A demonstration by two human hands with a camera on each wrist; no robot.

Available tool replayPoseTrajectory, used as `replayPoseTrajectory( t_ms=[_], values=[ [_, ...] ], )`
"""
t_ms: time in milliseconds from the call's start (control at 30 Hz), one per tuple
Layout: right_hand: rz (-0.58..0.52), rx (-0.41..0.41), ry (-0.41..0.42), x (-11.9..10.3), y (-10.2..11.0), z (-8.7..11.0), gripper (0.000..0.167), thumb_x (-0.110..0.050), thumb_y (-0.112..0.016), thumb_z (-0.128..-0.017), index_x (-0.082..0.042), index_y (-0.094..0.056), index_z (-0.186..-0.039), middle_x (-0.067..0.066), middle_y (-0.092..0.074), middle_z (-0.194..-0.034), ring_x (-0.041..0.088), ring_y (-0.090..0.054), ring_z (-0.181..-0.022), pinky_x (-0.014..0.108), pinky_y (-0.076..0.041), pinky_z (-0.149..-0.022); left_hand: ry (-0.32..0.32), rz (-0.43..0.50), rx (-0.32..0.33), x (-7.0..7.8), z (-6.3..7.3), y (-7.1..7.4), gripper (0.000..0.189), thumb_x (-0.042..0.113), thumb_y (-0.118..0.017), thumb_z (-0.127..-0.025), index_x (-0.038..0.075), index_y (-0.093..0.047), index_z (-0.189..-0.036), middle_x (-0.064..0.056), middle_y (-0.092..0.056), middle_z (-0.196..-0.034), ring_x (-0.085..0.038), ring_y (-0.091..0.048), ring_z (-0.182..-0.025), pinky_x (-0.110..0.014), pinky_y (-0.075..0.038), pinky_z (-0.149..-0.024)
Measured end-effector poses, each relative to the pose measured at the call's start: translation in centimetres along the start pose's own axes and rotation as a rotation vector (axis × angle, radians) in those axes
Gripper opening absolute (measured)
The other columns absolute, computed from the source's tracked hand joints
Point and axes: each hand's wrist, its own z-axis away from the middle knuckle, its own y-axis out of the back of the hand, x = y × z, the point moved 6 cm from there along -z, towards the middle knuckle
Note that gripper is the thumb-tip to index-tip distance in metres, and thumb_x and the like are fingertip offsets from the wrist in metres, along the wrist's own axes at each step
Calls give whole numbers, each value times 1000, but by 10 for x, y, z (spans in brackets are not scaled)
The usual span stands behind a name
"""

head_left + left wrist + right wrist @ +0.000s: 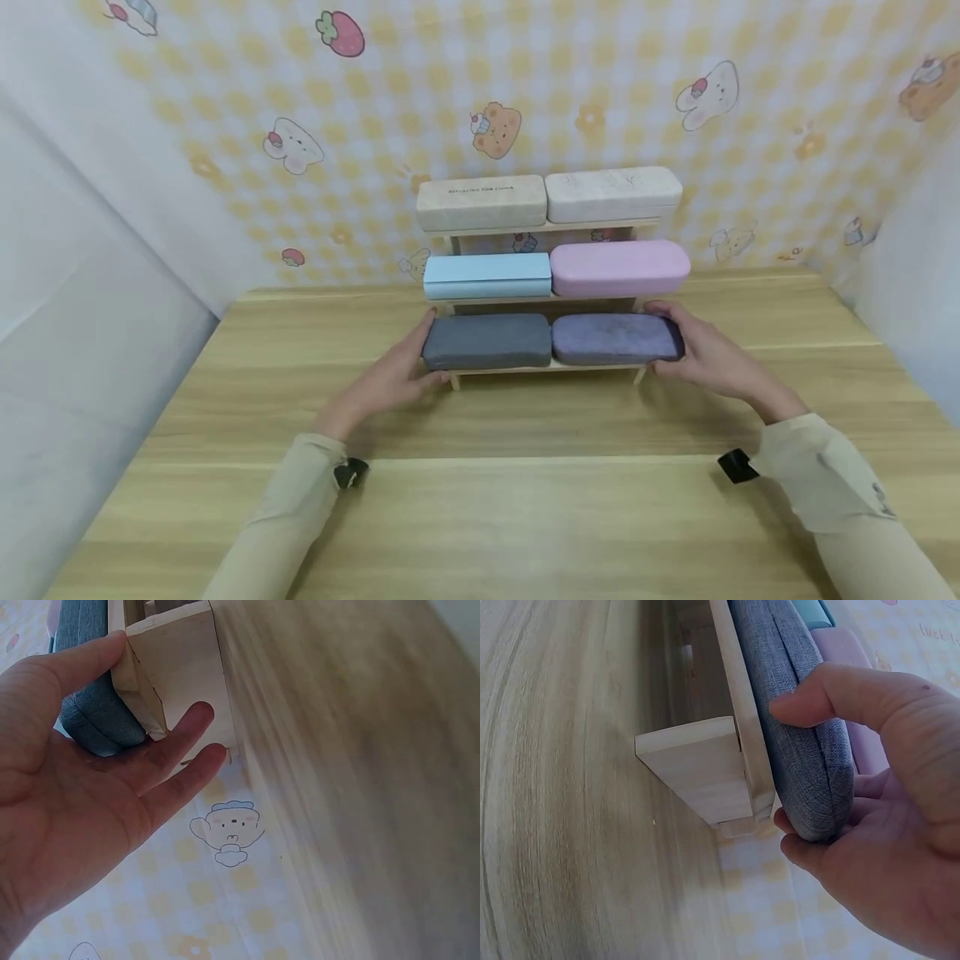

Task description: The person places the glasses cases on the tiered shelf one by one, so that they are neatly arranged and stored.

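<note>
A dark grey-blue glasses case point(487, 342) and a purple-grey glasses case point(611, 338) lie end to end on the lowest tier of a small wooden shelf point(592, 367). At the left end, my left hand point(393, 371) touches the shelf's front edge with its thumb point(94, 660); two fingers stretch out past the shelf's side and the index finger is hidden behind the case. My right hand point(701, 350) holds the outer end of the purple-grey case, thumb point(802, 707) on its front and the other fingers round its end.
Above sit a light blue case point(487, 277) and a pink case point(618, 268) on the middle tier. A beige case point(483, 204) and a white case point(613, 194) occupy the top tier. Behind the wood-grain table point(525, 508) hangs a yellow checked cloth point(420, 100).
</note>
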Motion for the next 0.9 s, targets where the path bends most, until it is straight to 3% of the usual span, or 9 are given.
replayPoseTrajectory(
  t_ms=[133,333,567,767,900],
  values=[
    [-3,0,-24,0,2,-2,76,-1,-70,-74,6,-27,-137,29,-42,-132,38,-45,-114,35,-36,-89,11,25,-4,1,0,3,90,14,-67,-87,1,-2,-148,-23,-30,-144,-31,-36,-129,-42,-27,-107],
    [-41,-33,-57,0,1,-1,86,-4,-72,-77,8,-18,-142,32,-37,-135,43,-41,-118,51,-34,-93,-25,56,-5,2,1,4,88,9,-68,-85,-1,-6,-147,-23,-44,-133,-31,-51,-115,-42,-38,-99],
    [-70,-146,-190,3,17,21,96,-27,-73,-82,3,-8,-147,29,-19,-147,48,-23,-130,64,-27,-97,131,72,-64,-18,13,11,103,15,-67,-87,2,18,-145,-26,-43,-134,-33,-58,-104,-45,-45,-90],
    [11,-219,-255,8,44,44,74,-28,-62,-90,6,-23,-143,30,-38,-136,48,-38,-121,60,-36,-92,176,24,-103,-30,22,27,83,15,-64,-89,-6,-8,-146,-28,-49,-128,-37,-55,-108,-48,-44,-91],
    [86,-228,-276,12,59,55,63,-29,-57,-93,5,-32,-139,25,-49,-127,43,-48,-114,44,-47,-84,200,-54,-131,-34,27,36,67,19,-59,-93,-11,-24,-141,-29,-51,-124,-40,-53,-110,-50,-42,-92]
  ],
)
